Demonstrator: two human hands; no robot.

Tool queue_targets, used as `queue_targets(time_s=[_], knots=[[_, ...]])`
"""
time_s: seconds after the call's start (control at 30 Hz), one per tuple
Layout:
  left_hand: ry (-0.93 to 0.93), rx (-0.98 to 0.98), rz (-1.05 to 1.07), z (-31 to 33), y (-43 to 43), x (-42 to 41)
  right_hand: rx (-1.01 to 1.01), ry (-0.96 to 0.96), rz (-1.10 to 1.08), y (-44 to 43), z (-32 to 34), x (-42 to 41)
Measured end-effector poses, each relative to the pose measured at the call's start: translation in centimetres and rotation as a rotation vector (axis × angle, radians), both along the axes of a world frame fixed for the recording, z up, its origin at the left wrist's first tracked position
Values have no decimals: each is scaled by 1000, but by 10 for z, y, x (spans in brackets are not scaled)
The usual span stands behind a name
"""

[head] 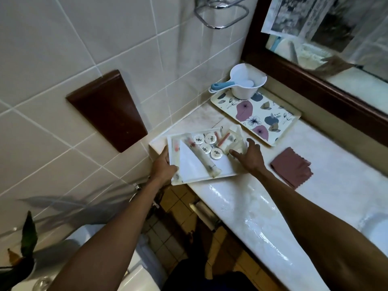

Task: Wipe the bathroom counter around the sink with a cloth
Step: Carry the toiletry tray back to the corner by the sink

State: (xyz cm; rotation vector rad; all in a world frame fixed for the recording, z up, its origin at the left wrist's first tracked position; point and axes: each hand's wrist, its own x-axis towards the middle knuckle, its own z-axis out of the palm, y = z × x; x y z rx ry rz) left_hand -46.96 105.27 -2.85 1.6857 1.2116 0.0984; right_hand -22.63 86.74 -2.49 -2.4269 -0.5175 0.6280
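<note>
Left hand (164, 164) grips the white toiletry tray (210, 179) by its left rim, thumb on top. Right hand (249, 156) is spread wide, fingers touching the tray's right side. We see round caps (216, 153) with a dark emblem, print unreadable. Maroon cloth (291, 166) lies on the counter (241, 198) right of the tray, apart from both hands.

On my feed the left forearm (109, 232) and right forearm (310, 217) are both bare from the lower edge of the view to the wrist. The left grip (162, 168) and right grip (249, 156) are uncovered as well, fingers and backs alike. A thin dark band (165, 186) shows at the left wrist; I cannot tell whether it is worn. Low between the arms I make out dark clothing (201, 278) with a blue tinge, too dim to name.
</note>
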Motion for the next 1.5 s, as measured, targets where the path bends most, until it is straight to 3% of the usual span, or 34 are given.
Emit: queue_targets(time_s=[0.1, 0.2, 0.33, 0.87, 1.17, 1.5], knots=[[-11, 42, -112, 7, -19, 28, 14, -72, -44, -45, 17, 6], [-10, 91, -227, 21, -52, 59, -169, -302, -130, -103, 33, 16], [-127, 96, -409, 33, -116, 93, 32, -150, -250, -197, 39, 16], [-170, 68, -914, 66, -455, 113, 122, -195, -817, -591, 60, -137], [-293, 134, -1239, 102, -614, 153, 187, -288, -1160, -729, 80, -196], [-345, 16, -1418, 134, -763, 242, 155, -376, -1358, -856, 110, -157]])
